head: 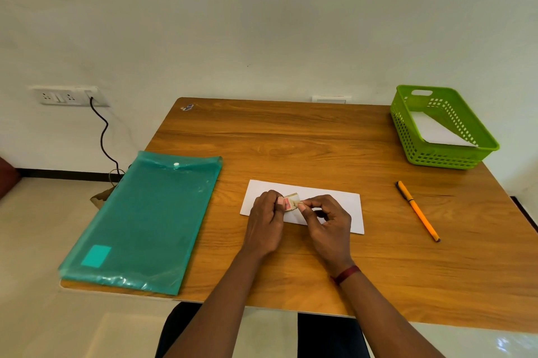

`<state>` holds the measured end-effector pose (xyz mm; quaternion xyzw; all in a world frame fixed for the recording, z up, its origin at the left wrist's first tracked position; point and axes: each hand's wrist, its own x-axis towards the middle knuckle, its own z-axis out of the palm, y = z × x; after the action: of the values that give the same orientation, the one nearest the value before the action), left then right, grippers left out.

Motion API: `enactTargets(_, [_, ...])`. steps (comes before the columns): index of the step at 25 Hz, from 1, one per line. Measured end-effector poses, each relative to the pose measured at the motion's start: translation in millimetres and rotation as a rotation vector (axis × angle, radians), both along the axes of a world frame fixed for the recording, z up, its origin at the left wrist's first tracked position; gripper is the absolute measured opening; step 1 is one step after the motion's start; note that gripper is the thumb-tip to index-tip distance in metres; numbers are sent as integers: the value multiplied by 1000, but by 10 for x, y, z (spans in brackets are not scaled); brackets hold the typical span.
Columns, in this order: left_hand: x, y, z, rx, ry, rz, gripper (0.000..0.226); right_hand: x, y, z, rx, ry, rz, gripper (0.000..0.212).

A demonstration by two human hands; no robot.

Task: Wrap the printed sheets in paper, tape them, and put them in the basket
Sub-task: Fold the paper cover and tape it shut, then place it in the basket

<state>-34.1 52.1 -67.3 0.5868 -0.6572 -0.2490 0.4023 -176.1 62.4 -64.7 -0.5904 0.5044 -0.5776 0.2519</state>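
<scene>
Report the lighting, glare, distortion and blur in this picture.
Head view: soft, even light, faint shadows under the left hand and right hand; glare streaks on the near edge of the teal translucent plastic folder and on the glossy floor; the wide-angle lens bows the edges of the wooden table; the small tape roll they hold looks soft.

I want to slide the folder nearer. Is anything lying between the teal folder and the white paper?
No. In the head view, only bare table lies between the teal folder and the white paper.
</scene>
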Motion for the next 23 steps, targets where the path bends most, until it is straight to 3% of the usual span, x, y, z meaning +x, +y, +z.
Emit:
enactTargets(16, [14, -37, 1, 111, 93, 73, 16, -41, -11, 15, 143, -215, -69, 12])
enactTargets(23, [121, -210, 134, 106, 340, 195, 17, -19, -15, 49, 217, -189, -46, 16])
